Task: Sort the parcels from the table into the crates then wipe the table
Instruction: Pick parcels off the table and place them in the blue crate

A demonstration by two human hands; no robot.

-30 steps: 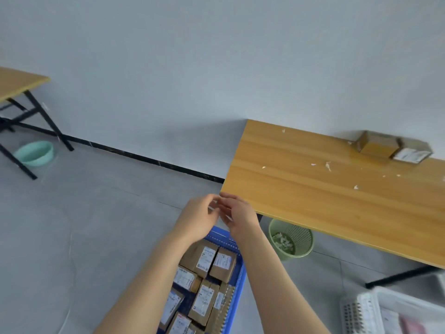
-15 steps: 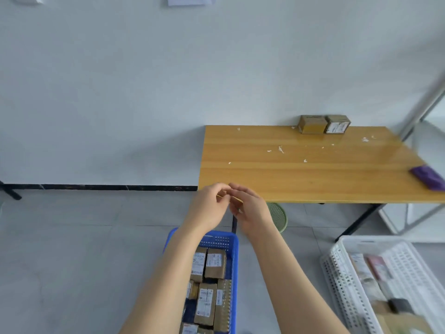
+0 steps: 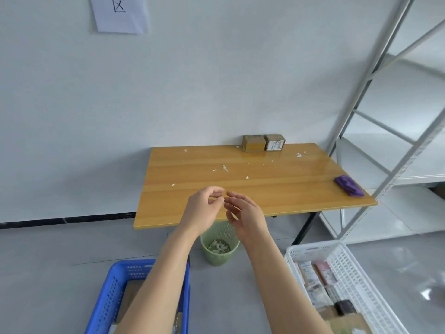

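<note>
1. A second ago the view looked down at the blue crate [image 3: 113, 290] with only a corner of the table showing. It has since swung up, and the whole table [image 3: 192, 206] now fills the middle of the frame.
2. The fingertips, which were touching half a second ago, have drawn slightly apart. The left hand [image 3: 204, 209] has its fingers curled with thumb and forefinger close together; I cannot tell whether they pinch anything. The right hand [image 3: 246, 214] is loosely spread and holds nothing.
3. Judged from this, one drop-off is done and the person is turning back for more.
4. Two cardboard parcels [image 3: 263, 143] remain at the table's far edge, upper centre-right, against the wall and touching side by side.
5. The plain parcel [image 3: 253, 143] lies with its long axis left-to-right along the far edge. The labelled parcel [image 3: 275, 142] turns its white label toward the camera.
6. Paper scraps [image 3: 225, 168] dot the tabletop and a purple cloth [image 3: 349, 186] sits at its right edge, so wiping is yet to come.
7. The white crate [image 3: 346, 266] sits at lower right.
</note>
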